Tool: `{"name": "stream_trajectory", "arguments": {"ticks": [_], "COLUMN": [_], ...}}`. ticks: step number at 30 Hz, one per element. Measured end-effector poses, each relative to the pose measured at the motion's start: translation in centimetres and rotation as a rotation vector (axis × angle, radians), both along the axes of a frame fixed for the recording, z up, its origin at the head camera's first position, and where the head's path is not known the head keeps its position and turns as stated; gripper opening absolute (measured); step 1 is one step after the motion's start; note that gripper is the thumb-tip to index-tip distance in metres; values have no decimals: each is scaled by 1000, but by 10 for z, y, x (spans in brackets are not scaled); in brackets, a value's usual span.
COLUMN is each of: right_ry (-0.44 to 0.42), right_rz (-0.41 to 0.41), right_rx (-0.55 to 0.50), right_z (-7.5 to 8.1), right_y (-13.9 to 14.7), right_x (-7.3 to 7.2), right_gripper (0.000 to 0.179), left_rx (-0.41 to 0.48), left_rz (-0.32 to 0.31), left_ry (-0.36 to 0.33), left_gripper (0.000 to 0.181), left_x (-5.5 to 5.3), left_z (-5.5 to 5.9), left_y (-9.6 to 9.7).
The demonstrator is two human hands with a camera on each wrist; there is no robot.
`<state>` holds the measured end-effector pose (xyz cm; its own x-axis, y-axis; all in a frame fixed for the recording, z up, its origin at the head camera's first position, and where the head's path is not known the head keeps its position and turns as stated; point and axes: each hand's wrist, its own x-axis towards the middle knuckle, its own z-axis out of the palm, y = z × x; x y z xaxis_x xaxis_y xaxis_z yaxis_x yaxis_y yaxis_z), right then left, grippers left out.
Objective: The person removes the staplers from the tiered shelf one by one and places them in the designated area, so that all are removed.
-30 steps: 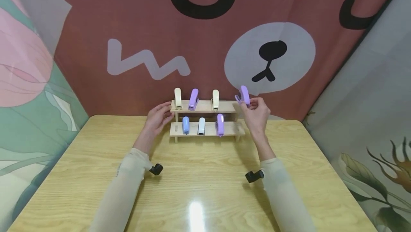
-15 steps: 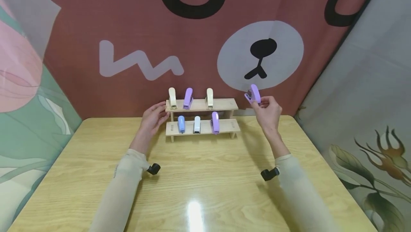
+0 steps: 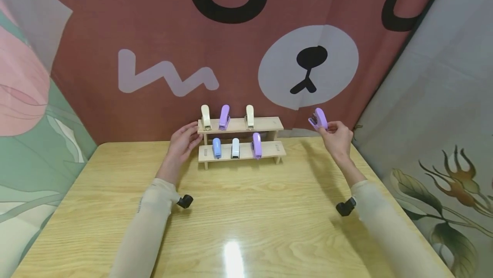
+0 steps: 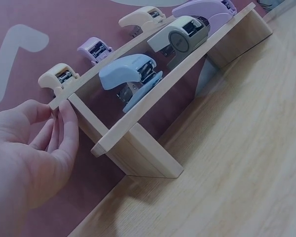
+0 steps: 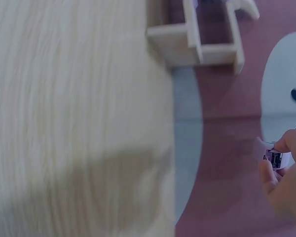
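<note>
- Your right grip (image 3: 337,141) pinches a purple stapler (image 3: 321,119), up in the air, right of the wooden stand (image 3: 265,125).
- Your left grip (image 3: 184,142) pinches the wooden stand's end.
- Looks like the carrying step; next likely needs a steady hold.

No readable lettering (too blurred)

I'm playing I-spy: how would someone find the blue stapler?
On the table, find the wooden stand with two shelves near the back edge. Look along its lower shelf, at the left end. The blue stapler there is the only blue one; right beside it is a white stapler.
</note>
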<state>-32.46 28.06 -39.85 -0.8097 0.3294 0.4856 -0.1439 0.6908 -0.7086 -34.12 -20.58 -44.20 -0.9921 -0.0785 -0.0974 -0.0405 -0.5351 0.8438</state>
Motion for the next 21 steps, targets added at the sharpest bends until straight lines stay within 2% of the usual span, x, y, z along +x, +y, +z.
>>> {"name": "stream_trajectory", "arguments": {"ticks": [5,10,15,21], "right_ry": [-44,-61,-125,-196], "right_rz": [-18,-40,-49,-51], "right_rx": [-10,-6,15,44], "right_z": [-8,-8,-9,-26], "right_y": [16,28,37,50], "right_x": [-10,-17,-20,-21], "right_gripper": [32,30,34,35], "left_rx": [7,-3,-1,0], "left_rz": [13,2,-5,-13], "left_ry": [7,10,17,25], "left_gripper": [31,35,38,35], "left_x": [2,3,2,0], "left_z": [0,0,-1,-3], "left_y": [-4,-7,-7,-2]}}
